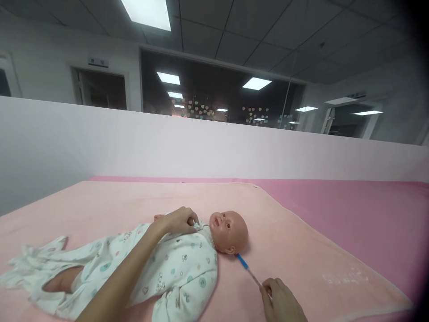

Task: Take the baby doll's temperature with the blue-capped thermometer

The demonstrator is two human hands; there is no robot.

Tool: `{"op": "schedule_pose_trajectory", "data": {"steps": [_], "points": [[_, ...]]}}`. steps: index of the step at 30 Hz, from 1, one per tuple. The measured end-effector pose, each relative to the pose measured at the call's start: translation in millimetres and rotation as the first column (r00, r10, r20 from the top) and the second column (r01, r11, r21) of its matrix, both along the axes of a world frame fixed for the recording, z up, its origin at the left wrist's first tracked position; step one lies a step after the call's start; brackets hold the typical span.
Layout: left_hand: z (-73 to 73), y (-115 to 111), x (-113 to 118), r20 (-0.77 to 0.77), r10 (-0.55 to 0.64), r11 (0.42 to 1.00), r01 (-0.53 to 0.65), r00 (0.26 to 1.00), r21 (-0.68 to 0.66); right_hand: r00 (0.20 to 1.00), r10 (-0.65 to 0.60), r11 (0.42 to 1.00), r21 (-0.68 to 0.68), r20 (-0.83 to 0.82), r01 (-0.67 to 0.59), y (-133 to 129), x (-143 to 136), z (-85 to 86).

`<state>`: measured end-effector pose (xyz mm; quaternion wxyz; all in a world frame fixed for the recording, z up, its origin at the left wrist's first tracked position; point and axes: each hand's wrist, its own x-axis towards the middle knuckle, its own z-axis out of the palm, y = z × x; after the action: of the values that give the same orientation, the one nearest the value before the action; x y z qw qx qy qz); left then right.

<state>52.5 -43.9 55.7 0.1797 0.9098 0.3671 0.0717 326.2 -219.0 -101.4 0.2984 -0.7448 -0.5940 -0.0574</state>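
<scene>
A baby doll (231, 230) lies on its back, head toward the right, dressed in white printed baby clothes (182, 261). My left hand (181, 220) reaches across its chest and is closed on the collar of the clothes, just below the chin. In my right hand (280, 300), at the lower right, is a thin stick with a blue end (242, 261). That blue end points at the doll's head and lies close to the ear; whether it touches I cannot tell. Part of the doll's body is hidden behind my left forearm.
Under the doll is a peach blanket (301, 250), with a pink mat (368, 214) showing to the right and behind. A low white wall (214, 150) borders the far side. Beyond it are a doorway (103, 89) and a large window (214, 89).
</scene>
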Motion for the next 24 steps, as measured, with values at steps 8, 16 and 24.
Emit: {"op": "schedule_pose_trajectory", "data": {"steps": [8, 16, 24], "points": [[12.5, -1.7, -2.8, 0.136, 0.172, 0.956, -0.199, 0.976, 0.217, 0.985, -0.139, 0.973, 0.17, -0.1, 0.154, -8.8, 1.6, 105.1], [18.3, -10.6, 1.3, 0.124, 0.161, 0.94, -0.19, 0.979, 0.282, 0.835, 0.325, 0.923, 0.044, 0.443, -0.382, 82.5, -100.5, 159.6], [17.1, -8.9, -1.7, 0.102, 0.089, 0.978, -0.107, 0.991, 0.18, 0.754, 0.421, 0.907, -0.22, 0.504, -0.36, 134.9, -133.1, 160.1]]}}
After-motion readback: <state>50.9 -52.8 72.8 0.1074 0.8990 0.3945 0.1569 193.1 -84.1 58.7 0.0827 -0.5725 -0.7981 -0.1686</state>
